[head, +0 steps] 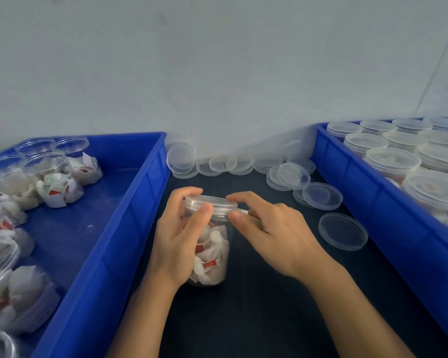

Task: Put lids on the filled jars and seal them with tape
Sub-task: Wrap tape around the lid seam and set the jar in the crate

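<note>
Filled jar (210,251) stands upright on the dark table (269,306), mid-width, near the front edge, in the lane between two blue bins. Clear lid (210,202) sits on its mouth, looks level; whether fully seated I cannot tell.

Left hand (177,236) wraps the jar's upper wall, fingers curled round the far side, thumb pressed at the lid's skirt — likely steadying the jar against turning. Right hand (267,228) pinches at the lid's right edge, index finger on top, thumb below at the seam. A pale strip shows beside the thumb; possibly tape, too blurred to call. Judged step: starting the seal along the lid-jar seam.

Left bin (130,202), at the table's left edge, holds open filled jars (44,166) — the waiting stock. Right bin (352,192), at the right edge, holds lidded jars (392,161), packed close — finished ones, presumably. Loose lids (343,231) lie scattered along the back edge and toward the right, within right-hand reach.
</note>
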